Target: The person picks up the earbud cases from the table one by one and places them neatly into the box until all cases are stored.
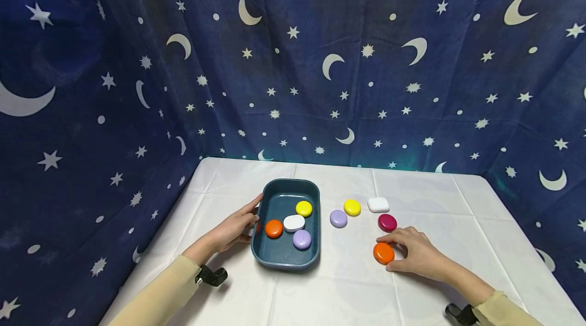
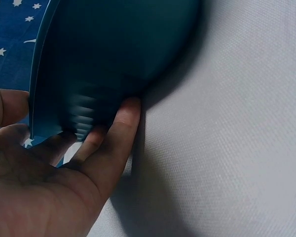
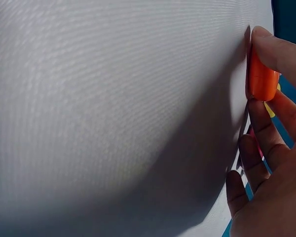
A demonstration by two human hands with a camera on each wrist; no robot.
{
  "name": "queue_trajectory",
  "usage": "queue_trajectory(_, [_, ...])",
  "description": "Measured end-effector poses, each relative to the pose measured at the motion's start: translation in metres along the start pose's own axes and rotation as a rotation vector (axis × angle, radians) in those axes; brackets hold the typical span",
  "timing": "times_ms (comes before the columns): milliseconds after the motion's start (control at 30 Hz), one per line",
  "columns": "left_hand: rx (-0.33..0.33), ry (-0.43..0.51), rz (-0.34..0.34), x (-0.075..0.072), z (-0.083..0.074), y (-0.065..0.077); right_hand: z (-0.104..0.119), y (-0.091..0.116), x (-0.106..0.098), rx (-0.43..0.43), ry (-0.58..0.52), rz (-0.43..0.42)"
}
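Fingers at right [image 1: 396,236] pinch an orange disc [image 1: 383,253]; left fingers [image 1: 250,206], spread, touch the tray [image 1: 276,253].

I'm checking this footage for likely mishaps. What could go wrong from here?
The smooth, rounded orange piece might slip, since the right hand pinches it only at its edges. The crimson piece lies close by that hand, so a small sideways sweep could nudge it. The left hand touches the dark teal tray at one side only, so a bump elsewhere might turn it.
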State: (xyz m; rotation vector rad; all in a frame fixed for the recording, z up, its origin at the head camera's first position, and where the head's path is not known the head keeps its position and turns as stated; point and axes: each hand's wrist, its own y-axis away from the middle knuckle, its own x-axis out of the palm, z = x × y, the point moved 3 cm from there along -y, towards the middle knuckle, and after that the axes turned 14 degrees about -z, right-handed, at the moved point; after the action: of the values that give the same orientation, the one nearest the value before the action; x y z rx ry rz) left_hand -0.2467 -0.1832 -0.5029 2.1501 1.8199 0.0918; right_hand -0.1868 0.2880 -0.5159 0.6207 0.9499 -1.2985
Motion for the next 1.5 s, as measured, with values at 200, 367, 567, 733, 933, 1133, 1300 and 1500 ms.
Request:
queue_trajectory(200, [-0.004, 0.002, 0.003, -0.001, 0.001, 0.001, 0.005, -0.002, 0.0, -0.013, -0.021, -0.001])
queue_trajectory(367, [-0.006, 0.006, 0.005, -0.001, 0.001, 0.001, 0.019, -0.014, -0.007, -0.116, -0.065, -0.068])
queue_trajectory(567, [-0.007, 0.012, 0.003, -0.001, 0.002, 0.0, 0.049, -0.042, -0.015, -0.196, -0.122, -0.115])
queue_trajectory(733, [-0.008, 0.014, 0.003, -0.001, 0.003, 0.0, 0.081, -0.067, -0.015, -0.225, -0.136, -0.097])
queue_trajectory(933, [-0.006, 0.017, 0.007, 0.0, 0.002, -0.001, 0.114, -0.094, -0.005, -0.248, -0.133, -0.062])
queue_trajectory(1133, [-0.004, 0.007, -0.005, -0.001, 0.001, 0.0, 0.137, -0.117, 0.009, -0.29, -0.11, -0.026])
queue_trajectory(1300, [-0.003, 0.015, -0.002, -0.001, 0.001, -0.001, 0.152, -0.133, 0.02, -0.322, -0.06, -0.005])
queue_trajectory(1500, [-0.004, 0.009, -0.003, -0.002, 0.002, -0.001, 0.165, -0.149, 0.035, -0.376, 0.009, 0.014])
